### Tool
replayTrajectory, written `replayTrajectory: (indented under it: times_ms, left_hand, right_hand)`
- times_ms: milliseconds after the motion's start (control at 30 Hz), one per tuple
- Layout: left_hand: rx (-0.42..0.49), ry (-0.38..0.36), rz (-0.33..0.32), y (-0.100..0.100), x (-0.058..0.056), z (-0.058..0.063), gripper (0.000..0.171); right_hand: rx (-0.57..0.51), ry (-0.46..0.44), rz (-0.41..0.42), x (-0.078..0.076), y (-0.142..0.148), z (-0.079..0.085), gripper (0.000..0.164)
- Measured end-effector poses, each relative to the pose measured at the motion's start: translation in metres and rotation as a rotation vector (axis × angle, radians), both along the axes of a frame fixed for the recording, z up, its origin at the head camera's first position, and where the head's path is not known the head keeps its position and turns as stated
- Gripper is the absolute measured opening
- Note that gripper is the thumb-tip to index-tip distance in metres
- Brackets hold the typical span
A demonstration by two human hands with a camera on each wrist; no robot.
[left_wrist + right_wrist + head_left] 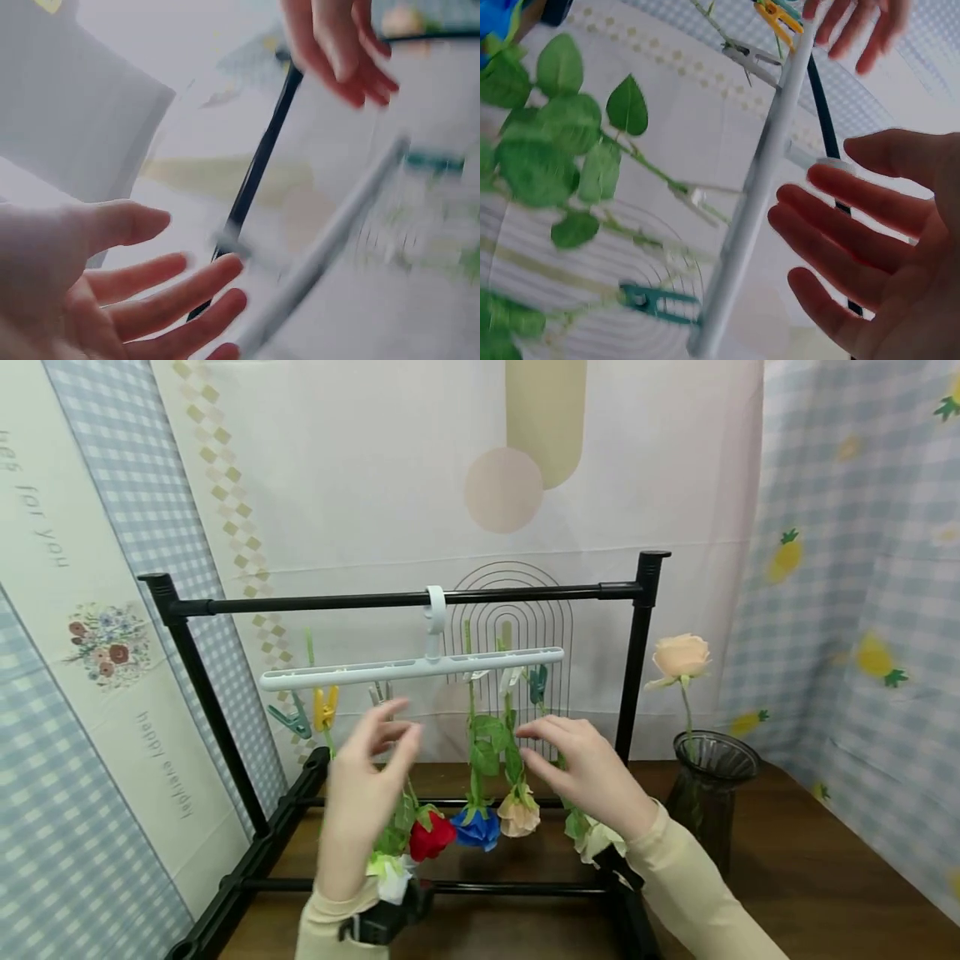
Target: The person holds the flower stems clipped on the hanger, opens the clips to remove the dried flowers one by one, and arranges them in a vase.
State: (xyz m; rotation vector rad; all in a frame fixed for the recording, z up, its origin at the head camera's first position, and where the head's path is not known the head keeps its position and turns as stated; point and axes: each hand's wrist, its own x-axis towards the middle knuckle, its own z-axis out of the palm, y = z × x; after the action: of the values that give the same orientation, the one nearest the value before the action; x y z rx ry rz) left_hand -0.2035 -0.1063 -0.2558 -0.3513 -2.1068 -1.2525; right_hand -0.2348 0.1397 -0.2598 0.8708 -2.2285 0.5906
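Observation:
A white clip hanger point(345, 674) hangs by its hook from a black rack. Flowers hang head down below it: a red rose point(432, 837), a blue rose point(477, 830), a peach rose point(519, 815) and whitish ones at either side. Yellow point(325, 708) and dark teal point(537, 683) clips show along the bar; the leftmost teal clip point(292, 718) has no flower visible in it. My left hand point(371, 777) is raised before the hanger's left part, fingers spread and holding nothing. Beside the peach rose's stem, my right hand point(588, 772) is likewise bare, its fingers loosely bent.
The rack's top rod point(322, 602) and side posts frame the hanger. On the brown table point(780, 860) at the right stands a dark glass vase point(712, 810) with an upright peach rose point(681, 657) in it. Patterned cloths hang behind and at both sides.

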Motion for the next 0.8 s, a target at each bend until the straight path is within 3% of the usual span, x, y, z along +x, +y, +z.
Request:
replayTrajectory:
  times_ms: [133, 233, 300, 467, 567, 700, 800]
  left_hand:
    - [0.132, 0.086, 0.153, -0.034, 0.0, -0.006, 0.042]
    - [0.201, 0.09, 0.241, -0.05, 0.0, -0.012, 0.041]
    - [0.21, 0.048, 0.28, -0.058, -0.001, -0.015, 0.041]
    - [0.164, -0.147, 0.312, -0.067, -0.013, -0.024, 0.054]
    - [0.167, -0.198, 0.352, -0.072, -0.018, -0.029, 0.056]
    - [0.18, -0.234, 0.387, -0.075, -0.022, -0.032, 0.054]
    - [0.174, -0.3, 0.341, -0.078, -0.031, -0.033, 0.06]
  right_hand:
    - [-0.022, -0.045, 0.098, -0.014, -0.022, 0.005, 0.026]
    - [-0.034, -0.074, 0.158, -0.023, -0.041, 0.007, 0.028]
    - [-0.049, -0.101, 0.19, -0.028, -0.058, 0.008, 0.029]
    - [-0.085, -0.173, 0.237, -0.036, -0.097, 0.01, 0.029]
    - [-0.082, -0.196, 0.261, -0.038, -0.126, 0.013, 0.028]
    - [-0.085, -0.204, 0.235, -0.039, -0.157, 0.021, 0.027]
    - [-0.1, -0.233, 0.17, -0.04, -0.175, 0.028, 0.027]
